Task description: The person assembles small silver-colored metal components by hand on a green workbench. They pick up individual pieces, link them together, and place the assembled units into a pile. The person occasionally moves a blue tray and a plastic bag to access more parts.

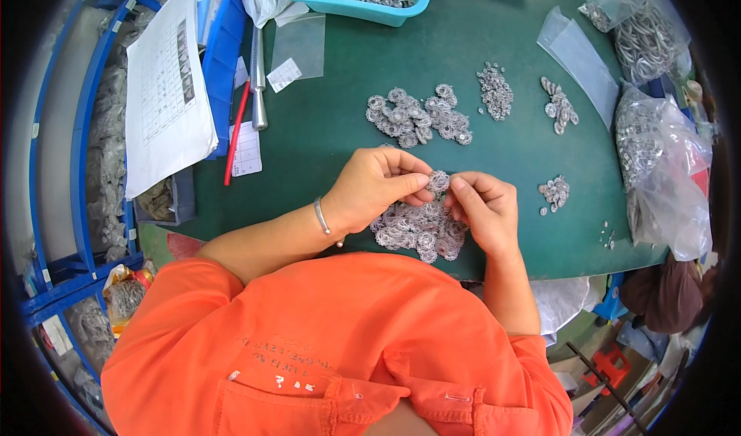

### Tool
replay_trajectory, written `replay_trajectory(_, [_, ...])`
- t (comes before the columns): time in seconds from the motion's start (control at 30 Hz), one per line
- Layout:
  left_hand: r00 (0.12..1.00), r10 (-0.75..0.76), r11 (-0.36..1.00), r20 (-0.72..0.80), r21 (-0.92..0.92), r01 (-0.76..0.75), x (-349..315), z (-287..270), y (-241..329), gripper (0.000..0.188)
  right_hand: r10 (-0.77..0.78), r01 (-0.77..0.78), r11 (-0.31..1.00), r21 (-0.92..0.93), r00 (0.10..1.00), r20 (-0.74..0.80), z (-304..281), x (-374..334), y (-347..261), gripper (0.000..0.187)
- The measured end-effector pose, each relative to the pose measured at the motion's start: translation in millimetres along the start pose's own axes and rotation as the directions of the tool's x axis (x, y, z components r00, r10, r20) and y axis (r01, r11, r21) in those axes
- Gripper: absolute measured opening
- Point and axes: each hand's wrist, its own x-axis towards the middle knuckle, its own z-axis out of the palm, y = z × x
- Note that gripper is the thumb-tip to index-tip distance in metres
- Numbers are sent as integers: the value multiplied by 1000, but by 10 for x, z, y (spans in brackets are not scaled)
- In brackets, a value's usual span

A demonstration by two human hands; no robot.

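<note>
Between my hands is a small round openwork metal piece (438,180), silver-grey with a lacy edge. My left hand (378,185) pinches its left side with thumb and fingers. At its right side my right hand (486,208) is closed too, thumb against fingertips; the contact there is partly hidden. Just below lies a heap of similar lacy metal pieces (417,231) near the table's front edge, partly covered by my fingers. Beyond my hands sits another pile of round metal pieces (401,116), overlapping one another.
On the green table (332,119) lie small ring piles (495,92), stacked discs (559,106) and small round parts (554,193). A turquoise basket (370,8) of metal parts stands at the back. Bags of metal parts (656,150) line the right; a red pen (238,133) lies left.
</note>
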Motion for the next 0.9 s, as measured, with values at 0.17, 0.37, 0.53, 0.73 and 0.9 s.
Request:
replay_trajectory(0.17, [1000, -7, 1000, 2, -24, 7, 2, -10, -11, 14, -28, 32, 997, 67, 998, -64, 68, 0, -63, 16])
replay_trajectory(0.37, [1000, -6, 999, 9, -43, 6, 6, -21, -36, 13, -58, 59, 996, 63, 998, -17, 73, 0, 14, 15])
replay_trajectory(0.53, [1000, -16, 1000, 5, -18, 16, 0, -12, -33, 14, -34, 35, 996, 82, 999, -5, 50, 2, 13, 14])
replay_trajectory(0.73, [999, -26, 1000, 19, -9, 27, 0, 6, -28, 14, -55, 54, 994, 92, 998, 3, 27, -16, 35, 11])
replay_trajectory(0.9, [998, 8, 997, 61, 82, -13, -1, 23, -45, 13, -33, 30, 997, 65, 999, 38, 49, -72, 30, 9])
